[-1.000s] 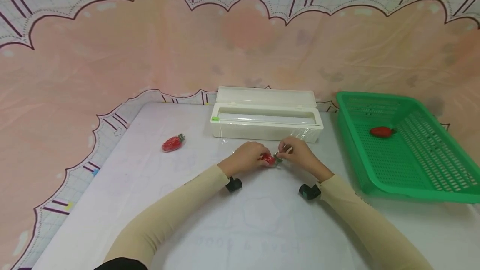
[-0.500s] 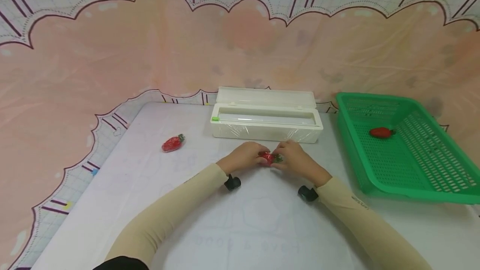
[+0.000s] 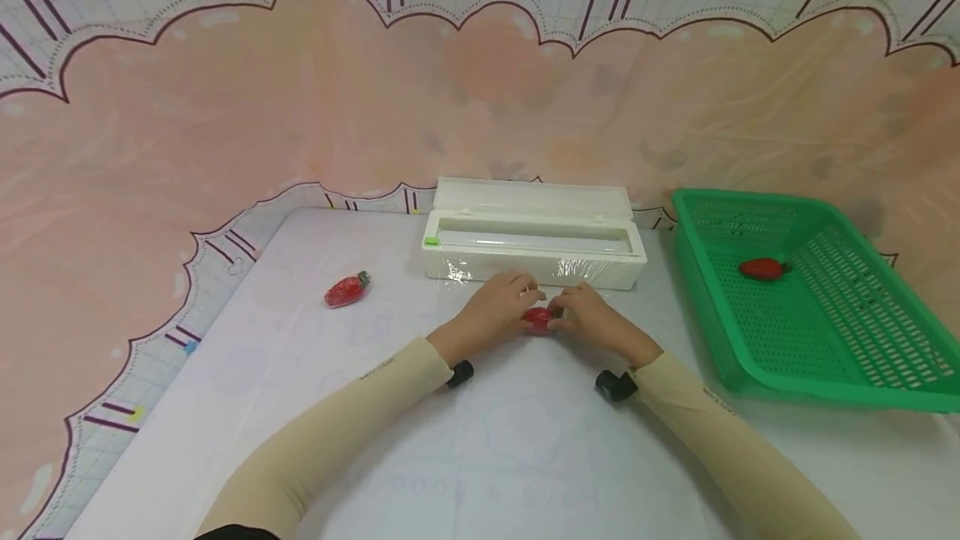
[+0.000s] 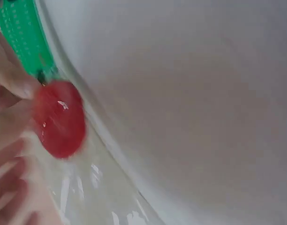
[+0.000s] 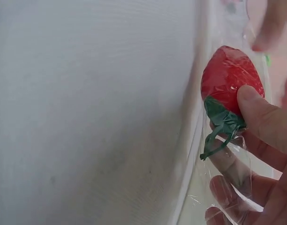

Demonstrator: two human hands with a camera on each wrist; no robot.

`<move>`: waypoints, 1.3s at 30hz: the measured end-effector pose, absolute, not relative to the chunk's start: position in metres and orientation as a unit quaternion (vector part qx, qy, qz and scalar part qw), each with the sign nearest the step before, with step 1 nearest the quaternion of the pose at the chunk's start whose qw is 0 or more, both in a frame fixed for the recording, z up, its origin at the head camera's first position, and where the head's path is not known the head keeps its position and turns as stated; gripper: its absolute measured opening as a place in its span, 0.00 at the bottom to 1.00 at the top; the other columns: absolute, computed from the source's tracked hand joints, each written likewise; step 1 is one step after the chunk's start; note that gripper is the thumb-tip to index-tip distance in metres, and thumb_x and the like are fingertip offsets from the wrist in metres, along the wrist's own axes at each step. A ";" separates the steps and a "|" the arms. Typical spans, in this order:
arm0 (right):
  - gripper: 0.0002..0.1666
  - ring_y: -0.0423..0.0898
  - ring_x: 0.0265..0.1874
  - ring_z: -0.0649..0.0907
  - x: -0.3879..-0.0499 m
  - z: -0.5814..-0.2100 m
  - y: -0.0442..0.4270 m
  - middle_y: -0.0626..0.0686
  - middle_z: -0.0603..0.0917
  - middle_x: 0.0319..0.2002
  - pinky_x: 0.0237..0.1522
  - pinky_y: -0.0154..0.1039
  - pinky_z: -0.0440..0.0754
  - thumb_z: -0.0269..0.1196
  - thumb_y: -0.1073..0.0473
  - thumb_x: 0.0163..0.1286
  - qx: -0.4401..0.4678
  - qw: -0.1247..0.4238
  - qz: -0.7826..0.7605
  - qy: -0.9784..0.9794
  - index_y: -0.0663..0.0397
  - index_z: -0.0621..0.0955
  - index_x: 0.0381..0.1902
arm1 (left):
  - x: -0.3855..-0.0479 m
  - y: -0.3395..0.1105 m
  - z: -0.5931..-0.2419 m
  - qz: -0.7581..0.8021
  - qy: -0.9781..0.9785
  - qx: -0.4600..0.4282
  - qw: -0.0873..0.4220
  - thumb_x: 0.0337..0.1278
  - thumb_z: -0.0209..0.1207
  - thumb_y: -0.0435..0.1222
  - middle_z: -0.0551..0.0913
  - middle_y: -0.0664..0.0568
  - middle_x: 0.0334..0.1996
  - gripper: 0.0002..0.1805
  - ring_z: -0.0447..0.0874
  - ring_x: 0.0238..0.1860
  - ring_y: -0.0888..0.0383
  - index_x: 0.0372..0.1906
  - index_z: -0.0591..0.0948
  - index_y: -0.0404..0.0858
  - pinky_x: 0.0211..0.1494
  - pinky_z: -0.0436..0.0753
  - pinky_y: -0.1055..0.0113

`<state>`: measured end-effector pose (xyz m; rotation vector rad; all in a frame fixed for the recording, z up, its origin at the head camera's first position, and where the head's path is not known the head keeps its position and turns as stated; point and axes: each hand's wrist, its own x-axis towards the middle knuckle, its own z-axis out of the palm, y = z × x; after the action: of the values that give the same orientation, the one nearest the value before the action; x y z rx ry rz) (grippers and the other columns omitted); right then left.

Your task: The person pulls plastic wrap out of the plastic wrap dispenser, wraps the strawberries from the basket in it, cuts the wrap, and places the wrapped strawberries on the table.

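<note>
A red strawberry (image 3: 537, 320) with a green leafy top is wrapped in clear film between the two hands. My right hand (image 3: 597, 322) pinches it near its leafy end; the right wrist view shows the thumb pressed on the strawberry (image 5: 230, 75) and loose film trailing over the other fingers. Beside it, my left hand (image 3: 489, 315) is raised, its fingers apart from the fruit. Those fingers look blurred in the left wrist view, below the strawberry (image 4: 61, 119). Behind both hands stands a white cling film box (image 3: 532, 267), lid up, with film hanging over its front.
Another film-wrapped strawberry (image 3: 347, 290) lies on the white table (image 3: 495, 457) to the left. On the right stands a green plastic basket (image 3: 738, 357) with one red strawberry (image 3: 763, 268) inside. A patterned curtain (image 3: 450, 107) closes off the back.
My right hand has come in to take the strawberry at its leafy end. My left hand, which was holding the strawberry, has let go and lifted slightly away.
</note>
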<state>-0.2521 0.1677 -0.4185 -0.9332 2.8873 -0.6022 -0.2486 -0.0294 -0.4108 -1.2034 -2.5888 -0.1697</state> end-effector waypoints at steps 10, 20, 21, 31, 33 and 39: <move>0.11 0.53 0.42 0.75 -0.250 -0.416 0.169 0.57 0.84 0.36 0.51 0.50 0.69 0.62 0.60 0.63 -0.306 0.040 -0.230 0.923 0.63 0.83 0.37 | -0.243 -0.023 -0.411 -0.088 -0.923 -0.373 0.043 0.52 0.65 0.42 0.82 0.50 0.39 0.22 0.81 0.40 0.57 0.52 0.78 0.38 0.45 0.80 0.65; 0.29 0.53 0.48 0.75 -0.235 -0.405 0.161 0.51 0.82 0.38 0.51 0.55 0.70 0.72 0.54 0.52 -0.290 -0.045 -0.183 0.938 0.58 0.78 0.51 | -0.252 -0.031 -0.411 -0.215 -0.924 -0.312 -0.043 0.53 0.64 0.41 0.84 0.49 0.47 0.31 0.82 0.49 0.56 0.63 0.70 0.40 0.55 0.78 0.62; 0.29 0.53 0.48 0.75 -0.234 -0.405 0.160 0.51 0.83 0.38 0.50 0.55 0.71 0.73 0.54 0.51 -0.294 -0.047 -0.182 0.937 0.58 0.78 0.51 | -0.253 -0.031 -0.411 -0.233 -0.921 -0.308 -0.051 0.53 0.64 0.40 0.84 0.48 0.46 0.32 0.82 0.49 0.55 0.63 0.69 0.40 0.54 0.78 0.62; 0.25 0.50 0.42 0.78 -0.236 -0.410 0.156 0.53 0.84 0.39 0.45 0.48 0.75 0.72 0.58 0.52 -0.272 -0.032 -0.199 0.941 0.59 0.80 0.49 | -0.249 -0.039 -0.410 -0.219 -0.922 -0.320 0.016 0.49 0.67 0.40 0.78 0.50 0.54 0.34 0.75 0.56 0.54 0.63 0.69 0.42 0.59 0.76 0.62; 0.24 0.50 0.42 0.79 -0.237 -0.410 0.157 0.54 0.84 0.39 0.45 0.48 0.76 0.71 0.58 0.53 -0.258 -0.029 -0.204 0.944 0.59 0.80 0.49 | -0.246 -0.041 -0.409 -0.200 -0.925 -0.317 0.058 0.47 0.68 0.41 0.75 0.49 0.54 0.32 0.72 0.56 0.54 0.60 0.72 0.41 0.60 0.75 0.62; 0.24 0.52 0.44 0.79 -0.237 -0.409 0.159 0.57 0.83 0.42 0.45 0.48 0.80 0.70 0.59 0.55 -0.242 -0.019 -0.218 0.945 0.61 0.79 0.50 | -0.238 -0.041 -0.408 -0.222 -0.924 -0.308 0.048 0.50 0.66 0.35 0.79 0.47 0.44 0.28 0.78 0.45 0.54 0.57 0.71 0.36 0.49 0.80 0.63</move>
<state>-0.2366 0.1587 -0.4090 -0.7689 3.0069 -0.6937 -0.2380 -0.0410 -0.4076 -0.9379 -2.8182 -0.6763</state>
